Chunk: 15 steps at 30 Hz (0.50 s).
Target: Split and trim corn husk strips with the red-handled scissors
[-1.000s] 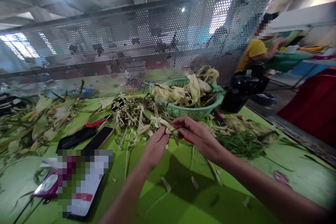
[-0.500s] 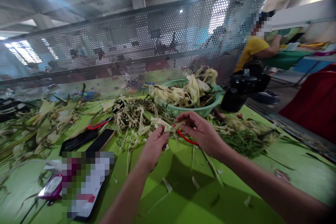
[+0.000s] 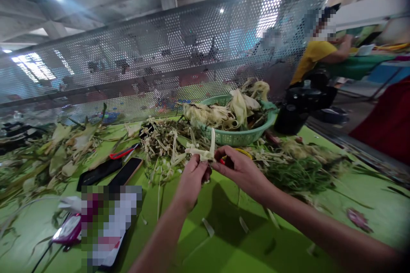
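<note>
My left hand point(image 3: 192, 178) pinches pale strips of dried plant, probably corn husk point(image 3: 197, 152), between thumb and fingers; one piece stands upright and another points left. My right hand point(image 3: 238, 169) meets it at the strips' right end, thumb and forefinger closed on the same pale bundle. Its other fingers curl and hide part of the grip. Just behind the right hand a red and yellow object point(image 3: 244, 152) shows in part; its kind is unclear. Beyond the hands stands a green plastic basket point(image 3: 228, 137) holding dried husks.
Cut stalk pieces point(image 3: 162, 143) lie heaped left of the basket, with leafy husks point(image 3: 68, 143) farther left. A red-handled cutter point(image 3: 123, 152), a black phone point(image 3: 126, 175) and a purple device point(image 3: 68, 228) lie at left. Green shreds point(image 3: 301, 175) lie right. A person in yellow point(image 3: 315, 57) sits beyond.
The hands have drawn closer together, the right fingers now at the strips. A pale piece now stands upright above the grip. The red curved object is mostly hidden behind my right hand.
</note>
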Each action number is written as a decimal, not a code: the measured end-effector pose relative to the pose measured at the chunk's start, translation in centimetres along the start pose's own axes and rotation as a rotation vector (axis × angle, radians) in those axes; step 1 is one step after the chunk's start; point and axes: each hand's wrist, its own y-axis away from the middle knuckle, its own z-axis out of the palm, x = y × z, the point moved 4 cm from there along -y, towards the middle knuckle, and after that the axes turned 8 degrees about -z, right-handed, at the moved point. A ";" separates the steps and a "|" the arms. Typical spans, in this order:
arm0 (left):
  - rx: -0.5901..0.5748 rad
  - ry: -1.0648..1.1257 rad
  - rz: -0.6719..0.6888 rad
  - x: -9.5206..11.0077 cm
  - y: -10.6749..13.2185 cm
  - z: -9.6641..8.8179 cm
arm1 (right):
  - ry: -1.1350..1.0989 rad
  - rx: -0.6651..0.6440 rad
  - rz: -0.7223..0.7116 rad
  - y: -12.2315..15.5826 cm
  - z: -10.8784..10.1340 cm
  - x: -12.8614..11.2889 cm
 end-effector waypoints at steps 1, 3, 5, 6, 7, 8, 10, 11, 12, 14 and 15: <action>-0.006 0.008 -0.002 -0.1 0.0 0.0 | -0.003 0.002 -0.002 0.0 0.0 0.0; -0.016 0.027 -0.010 -0.3 -0.1 0.0 | -0.035 -0.029 -0.014 0.0 0.1 0.1; -0.006 0.046 -0.017 -0.5 -0.1 -0.2 | -0.083 -0.053 -0.015 0.0 0.1 0.3; 0.012 0.054 -0.018 -0.6 -0.2 -0.3 | -0.107 -0.050 0.000 0.0 0.0 0.4; 0.037 0.061 -0.020 -0.6 -0.2 -0.5 | -0.131 -0.040 0.025 0.0 -0.2 0.6; 0.065 0.072 -0.023 -0.7 -0.3 -0.7 | -0.157 -0.028 0.057 0.0 -0.4 0.8; 0.115 0.115 -0.042 -0.8 -0.4 -1.0 | -0.216 -0.009 0.123 -0.1 -0.9 1.0; 0.130 0.148 -0.057 -0.8 -0.4 -1.1 | -0.248 -0.003 0.146 -0.2 -1.0 1.1; 0.132 0.185 -0.071 -0.9 -0.5 -1.2 | -0.278 0.003 0.161 -0.2 -1.2 1.1; 0.105 0.244 -0.092 -0.9 -0.5 -1.2 | -0.319 0.007 0.192 -0.4 -1.3 1.1; 0.083 0.252 -0.097 -0.9 -0.6 -1.2 | -0.333 -0.011 0.216 -0.5 -1.3 1.2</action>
